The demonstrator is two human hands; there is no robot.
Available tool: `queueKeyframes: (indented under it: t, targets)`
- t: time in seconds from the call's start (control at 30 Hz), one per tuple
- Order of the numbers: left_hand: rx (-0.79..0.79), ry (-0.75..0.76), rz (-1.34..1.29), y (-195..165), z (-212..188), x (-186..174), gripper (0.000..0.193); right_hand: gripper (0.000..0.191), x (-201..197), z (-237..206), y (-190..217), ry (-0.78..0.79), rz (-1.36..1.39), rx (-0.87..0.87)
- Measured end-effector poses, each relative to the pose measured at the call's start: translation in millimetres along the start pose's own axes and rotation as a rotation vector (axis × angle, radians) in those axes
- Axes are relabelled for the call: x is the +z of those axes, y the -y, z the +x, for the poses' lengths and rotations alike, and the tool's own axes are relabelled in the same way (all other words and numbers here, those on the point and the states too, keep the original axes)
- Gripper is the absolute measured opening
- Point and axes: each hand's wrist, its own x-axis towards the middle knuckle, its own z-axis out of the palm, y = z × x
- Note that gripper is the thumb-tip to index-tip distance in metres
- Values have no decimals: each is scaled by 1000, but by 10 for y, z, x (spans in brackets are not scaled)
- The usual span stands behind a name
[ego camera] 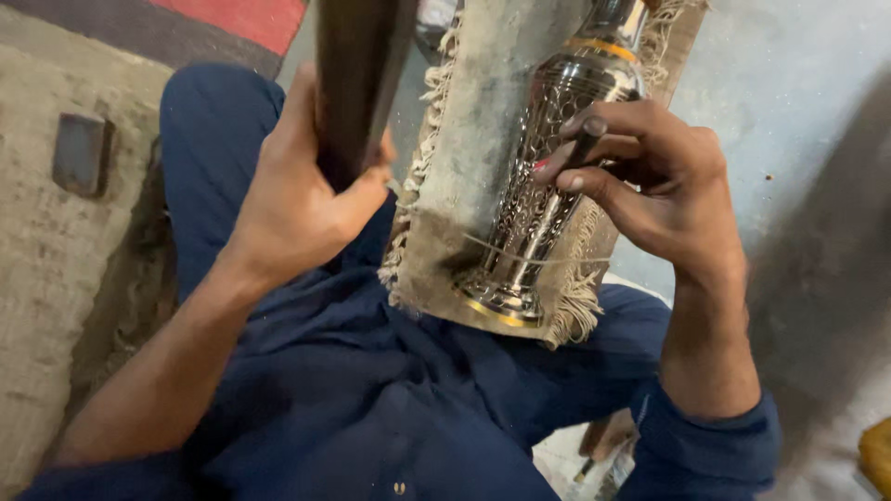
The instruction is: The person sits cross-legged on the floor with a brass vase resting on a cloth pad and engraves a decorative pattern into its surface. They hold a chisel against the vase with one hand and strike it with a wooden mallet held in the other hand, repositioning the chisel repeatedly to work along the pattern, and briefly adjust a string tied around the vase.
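A silvery engraved metal vase [543, 199] with gold bands lies slanted on a frayed, cloth-covered pad [459, 176] resting on my lap. My right hand [664, 190] pinches a small dark punch [588, 139], its tip pressed against the vase's patterned side. My left hand [297, 199] is closed around a dark wooden stick [357, 83], held upright just left of the pad. The stick's top runs out of view. My legs are in dark blue trousers [371, 390].
A small dark metal block [82, 153] lies on rough beige cloth [46, 278] at the left. A red and dark mat [232, 19] is at the top left. Grey floor [789, 83] spreads to the right; a yellow object [877, 455] sits at the bottom right corner.
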Motion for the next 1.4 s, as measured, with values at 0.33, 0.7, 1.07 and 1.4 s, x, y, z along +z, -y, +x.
queueKeyframes:
  t: [0.33,0.7,1.07,1.4]
  targets:
    - [150,-61,337,-300,5,72,65,34,-11,1,-118,-4,-8,-34]
    - [328,-63,434,-360,158,40,77,33,14,1,-132,-39,-37,-57]
    - [363,-36,718,-368,226,-13,80,37,1,37,-81,-49,-174,-75]
    - [407,-40,727,-361,322,-113,77,36,-14,45,-115,-30,-90,-54]
